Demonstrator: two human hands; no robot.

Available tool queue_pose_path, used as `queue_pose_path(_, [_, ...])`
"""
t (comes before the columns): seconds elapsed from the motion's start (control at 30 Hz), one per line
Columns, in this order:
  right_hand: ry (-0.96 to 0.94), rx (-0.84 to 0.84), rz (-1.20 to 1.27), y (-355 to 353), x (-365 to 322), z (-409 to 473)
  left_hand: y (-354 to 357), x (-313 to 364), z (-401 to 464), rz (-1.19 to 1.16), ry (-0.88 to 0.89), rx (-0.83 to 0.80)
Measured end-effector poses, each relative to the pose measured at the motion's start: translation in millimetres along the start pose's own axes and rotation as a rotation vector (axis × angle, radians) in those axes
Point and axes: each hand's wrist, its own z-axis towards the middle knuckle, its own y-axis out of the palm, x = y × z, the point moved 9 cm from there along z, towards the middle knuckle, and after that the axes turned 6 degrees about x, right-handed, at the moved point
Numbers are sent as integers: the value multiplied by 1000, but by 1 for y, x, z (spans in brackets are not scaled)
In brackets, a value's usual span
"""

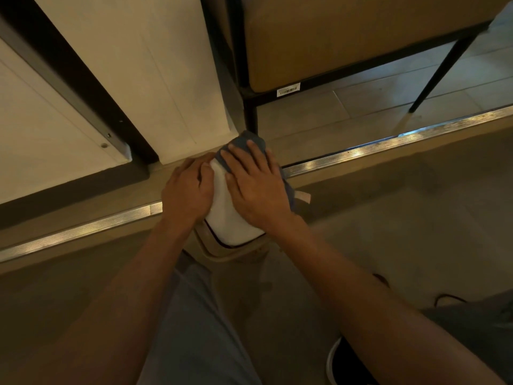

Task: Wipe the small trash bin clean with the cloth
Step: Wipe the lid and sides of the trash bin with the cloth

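The small trash bin [226, 215] is white with a rounded, beige-rimmed end toward the person, and it lies on the tiled floor [388, 218] right beside a metal threshold strip [361, 151], near the foot of a white door frame [166, 79]. One bin, one blue cloth [244, 141] and two hands are in view. The left hand [187, 188] grips the bin's left side with curled fingers. The right hand [255, 184] lies on the bin's far right part, fingers straight and spread, pressing the cloth flat against it. The cloth's white tag [302, 196] sticks out just right of that hand. A black-legged bench [347, 43] stands beyond.
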Motion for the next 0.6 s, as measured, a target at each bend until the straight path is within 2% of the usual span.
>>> queue_pose_path(0.13, [128,-34,0,5,14,22,0,3,-1,-13,28,-8])
queue_pose_path(0.27, [332,-306,64,25,30,55,0,4,0,17,30,-20])
queue_pose_path(0.33, [356,-376,8,29,25,60,1,3,0,27,26,-24])
queue_pose_path(0.4, [235,-309,-35,23,10,52,-1,4,-1,36,18,-11])
queue_pose_path(0.5, [5,-74,111,1,-5,25,-3,10,-3,35,36,6])
queue_pose_path(0.6, [-113,-45,134,1,-3,10,-3,11,-4,28,34,-1])
